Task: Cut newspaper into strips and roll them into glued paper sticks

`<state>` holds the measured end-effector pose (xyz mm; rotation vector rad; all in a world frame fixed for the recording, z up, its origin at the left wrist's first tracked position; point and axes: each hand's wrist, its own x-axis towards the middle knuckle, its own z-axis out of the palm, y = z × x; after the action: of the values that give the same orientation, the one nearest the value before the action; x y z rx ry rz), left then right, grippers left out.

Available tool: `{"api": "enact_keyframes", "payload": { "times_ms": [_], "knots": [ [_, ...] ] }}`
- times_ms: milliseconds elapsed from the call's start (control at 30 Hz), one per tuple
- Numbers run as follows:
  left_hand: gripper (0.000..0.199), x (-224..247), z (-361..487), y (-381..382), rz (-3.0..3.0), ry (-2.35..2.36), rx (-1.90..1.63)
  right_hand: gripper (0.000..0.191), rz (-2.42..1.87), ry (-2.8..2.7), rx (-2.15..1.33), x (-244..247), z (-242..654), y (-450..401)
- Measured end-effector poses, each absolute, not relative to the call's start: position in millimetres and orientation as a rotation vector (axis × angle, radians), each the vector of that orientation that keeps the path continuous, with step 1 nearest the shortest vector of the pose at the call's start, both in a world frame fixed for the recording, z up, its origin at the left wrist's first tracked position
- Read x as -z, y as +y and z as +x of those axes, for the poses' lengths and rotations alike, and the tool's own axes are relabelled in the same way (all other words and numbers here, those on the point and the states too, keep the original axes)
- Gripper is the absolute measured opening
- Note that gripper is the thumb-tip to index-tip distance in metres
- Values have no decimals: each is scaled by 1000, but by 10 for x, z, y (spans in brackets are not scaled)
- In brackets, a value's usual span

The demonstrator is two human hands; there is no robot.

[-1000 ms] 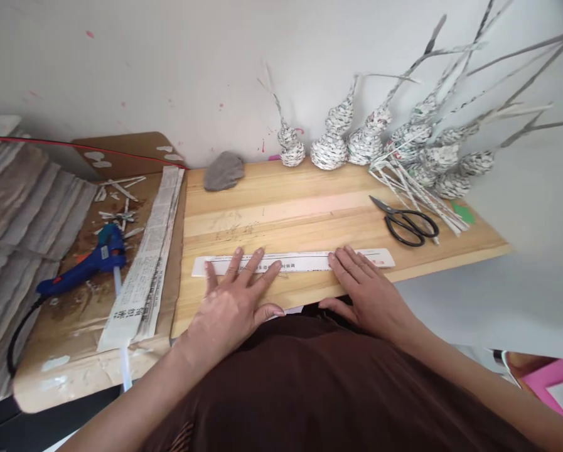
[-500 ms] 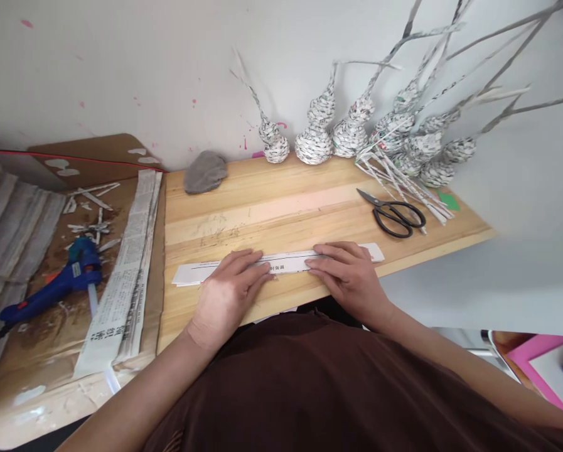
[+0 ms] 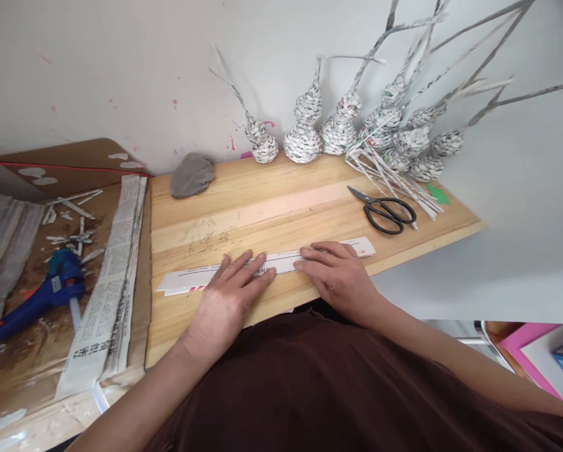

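Note:
A folded white paper strip [image 3: 284, 262] with a black line and some print lies lengthwise near the front edge of the wooden table. Its layers fan slightly apart at the left end, where a bit of red shows. My left hand [image 3: 227, 298] rests on the strip left of its middle, open, fingers spread and pressing down. Towards the other end, my right hand [image 3: 340, 276] lies over the strip with its fingers stretched out and closer together. Black-handled scissors [image 3: 383, 213] lie behind my right hand.
Woven paper gourds [image 3: 302, 143] with long stems stand along the wall, beside loose paper sticks [image 3: 394, 179]. A grey cloth [image 3: 191, 176] lies at the back. On the left are newspaper strips [image 3: 114, 270], a blue glue gun [image 3: 59, 279] and paper scraps on cardboard [image 3: 137, 301].
My left hand's fingers have spread wider on the strip, and the strip's left end has fanned out, showing red. The whole view has shifted slightly; my right hand stays on the strip.

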<state>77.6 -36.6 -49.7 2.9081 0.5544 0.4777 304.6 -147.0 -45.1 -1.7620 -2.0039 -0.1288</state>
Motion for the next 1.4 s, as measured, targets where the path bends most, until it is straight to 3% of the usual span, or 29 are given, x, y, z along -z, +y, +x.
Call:
{"api": "enact_keyframes", "payload": {
  "times_ms": [433, 500, 600, 700, 933, 1233, 1400],
  "knots": [
    [36, 543, 763, -378, 2881, 545, -490, 23, -1798, -2043, 74, 440, 3014, -1460],
    [36, 557, 756, -370, 2893, 526, -487, 37, -1777, -2075, 24, 420, 2934, -1417],
    [35, 569, 749, -362, 2911, 505, -494, 75, -1726, -2165, -84, 396, 2725, -1302],
    [33, 577, 744, -356, 2918, 483, -469, 90, -1739, -2194, -160, 389, 2531, -1199],
    [38, 603, 721, -346, 2914, 494, -443, 109, -1902, -2109, -181, 428, 2557, -1291],
    [41, 611, 742, -369, 2880, 540, -513, 115, -2165, -1992, 3, 462, 3187, -1741],
    [33, 460, 826, -471, 2890, 624, -442, 117, -2290, -1984, 103, 481, 3369, -1862]
  ]
}}
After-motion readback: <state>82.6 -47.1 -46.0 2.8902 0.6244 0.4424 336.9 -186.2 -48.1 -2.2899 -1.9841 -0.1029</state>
